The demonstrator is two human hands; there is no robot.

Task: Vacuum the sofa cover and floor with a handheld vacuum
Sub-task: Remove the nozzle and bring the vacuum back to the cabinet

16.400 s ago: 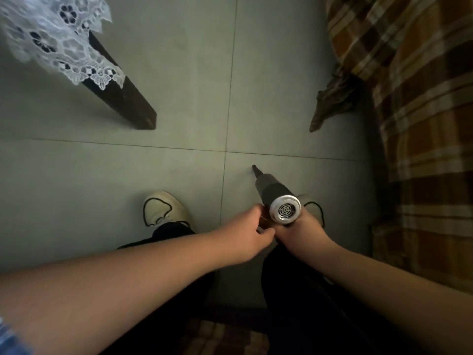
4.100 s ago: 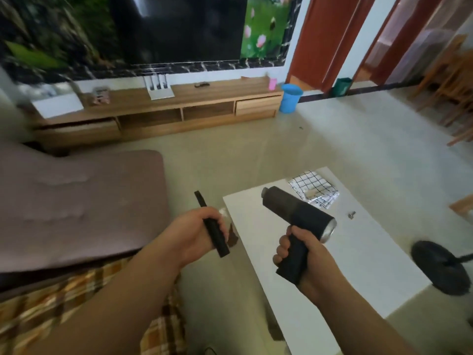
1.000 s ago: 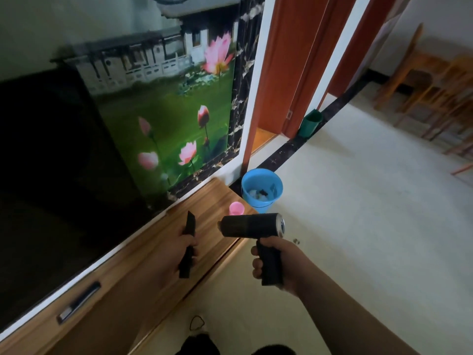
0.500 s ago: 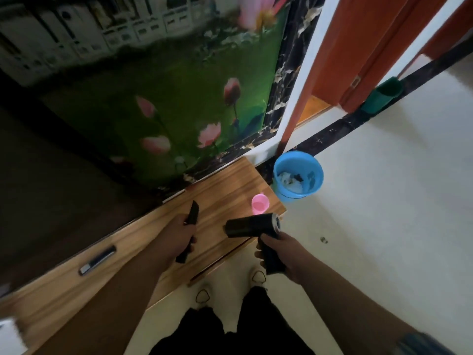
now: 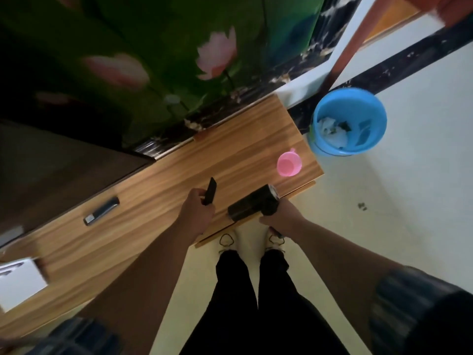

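A long wooden cabinet (image 5: 166, 201) ran diagonally from the lower left of the frame toward the centre right. On its top, near the right end, stood a small pink cup (image 5: 289, 166). A dark remote (image 5: 101, 211) lay left of centre, and a white box (image 5: 19, 284) sat at the far left edge. Just beyond the cabinet's right end, a blue bin (image 5: 350, 121) with scraps of litter inside stood on the pale floor (image 5: 409, 201). A lotus mural (image 5: 179, 60) filled the upper left.

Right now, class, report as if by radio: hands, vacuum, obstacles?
Left hand grips detached black nozzle. Right hand holds handheld vacuum over wooden cabinet. Pink cup and remote lie on top.
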